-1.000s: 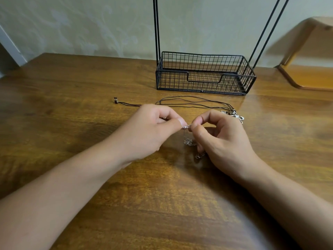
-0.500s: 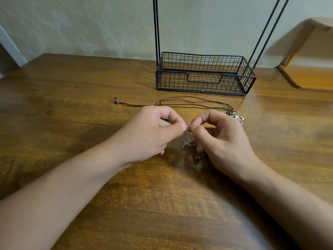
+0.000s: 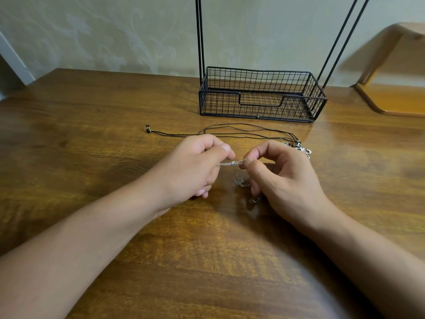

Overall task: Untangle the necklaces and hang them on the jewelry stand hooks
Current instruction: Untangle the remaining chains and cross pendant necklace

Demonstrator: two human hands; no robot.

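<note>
Hands meet over the wooden table, on the near side of the jewelry stand, each pinching one end of a short, taut stretch of silver chain necklace. The left hand grips it between thumb and curled forefinger, its other fingers folded under the palm; the right hand nips the other end between thumb and forefinger tips, with its remaining fingers loosely curled above the tabletop. From the held stretch a fine strand drops to a small silver tangle lying on the table between the two hands, and more chain trails toward the right hand, ending in a clasp just below its fingers. Between the hands and the stand, a black cord necklace lies in several long loops on the wood; one end reaches out to the left of the stand, finishing in a small dark bead, and the other ends gather beside the right hand's knuckles in a cluster of silver clasps. The stand is a black wire basket with thin black rods rising from both ends out of view.
</note>
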